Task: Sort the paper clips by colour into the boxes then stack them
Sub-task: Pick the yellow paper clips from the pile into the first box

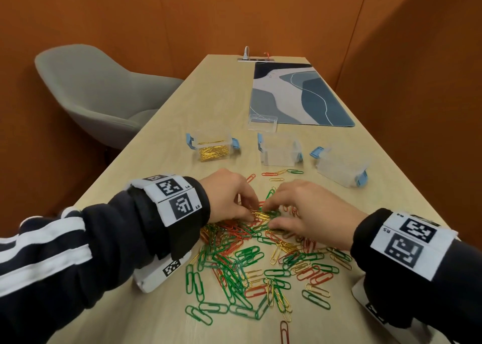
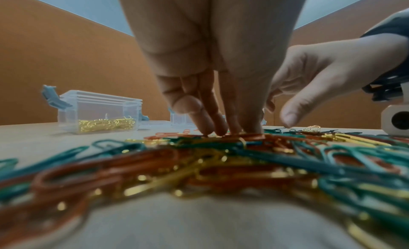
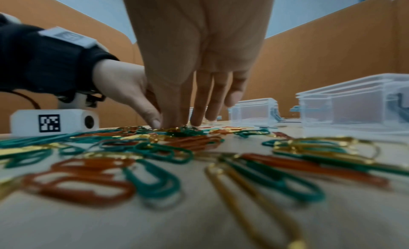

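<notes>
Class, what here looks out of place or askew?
The rightmost clear box sits turned at an angle, while the box of gold clips and the middle box sit squarer. One red clip lies apart from the mixed pile, by the near table edge.

A loose heap of green, red and gold paper clips [image 1: 250, 262] is spread flat over the near part of the counter [image 1: 161, 145], the colours mixed and many clips overlapping. Beyond it, three clear boxes with blue latches are set upright in a row, lids off. The left box [image 1: 213, 148] is partly filled with gold clips; the middle box [image 1: 280, 150] and the right box [image 1: 341, 167] appear empty. A few stray clips [image 1: 283, 173] are scattered just before the middle box.
</notes>
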Action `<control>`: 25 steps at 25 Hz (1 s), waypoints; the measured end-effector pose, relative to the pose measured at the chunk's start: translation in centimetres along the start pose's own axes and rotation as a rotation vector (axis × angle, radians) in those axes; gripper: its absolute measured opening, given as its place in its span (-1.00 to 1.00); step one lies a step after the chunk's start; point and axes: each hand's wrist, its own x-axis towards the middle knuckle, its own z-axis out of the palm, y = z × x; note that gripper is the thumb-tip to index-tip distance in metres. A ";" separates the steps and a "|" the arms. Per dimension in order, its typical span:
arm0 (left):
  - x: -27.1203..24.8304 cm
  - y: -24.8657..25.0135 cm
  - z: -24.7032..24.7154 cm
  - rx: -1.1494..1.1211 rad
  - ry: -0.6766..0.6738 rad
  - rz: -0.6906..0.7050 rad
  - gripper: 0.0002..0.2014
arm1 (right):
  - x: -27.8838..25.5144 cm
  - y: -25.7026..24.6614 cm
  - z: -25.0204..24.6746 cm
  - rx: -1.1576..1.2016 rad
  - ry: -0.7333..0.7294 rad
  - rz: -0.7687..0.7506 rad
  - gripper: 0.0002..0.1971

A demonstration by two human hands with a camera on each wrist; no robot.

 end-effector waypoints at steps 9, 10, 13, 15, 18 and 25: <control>0.3 -0.4 0.2 -0.011 0.138 -0.102 -0.79 | -0.3 0.1 0.0 -0.101 0.066 0.080 -0.72; 0.2 -0.3 0.2 -0.021 0.110 -0.075 -0.78 | -0.2 0.0 0.0 -0.084 0.062 0.056 -0.73; 0.3 -0.2 0.3 0.011 0.071 -0.061 -0.75 | 0.2 0.0 0.1 -0.078 0.029 0.039 -0.75; 0.5 -0.4 0.2 0.013 0.101 -0.105 -0.72 | 0.4 0.1 0.2 -0.096 0.026 0.067 -0.73; 0.6 -0.4 0.1 -0.002 0.097 -0.138 -0.75 | 0.5 0.1 0.3 -0.070 0.016 0.106 -0.75; 0.6 0.0 0.6 0.022 -0.013 -0.130 -0.79 | 0.6 -0.2 0.4 0.037 -0.090 0.123 -0.92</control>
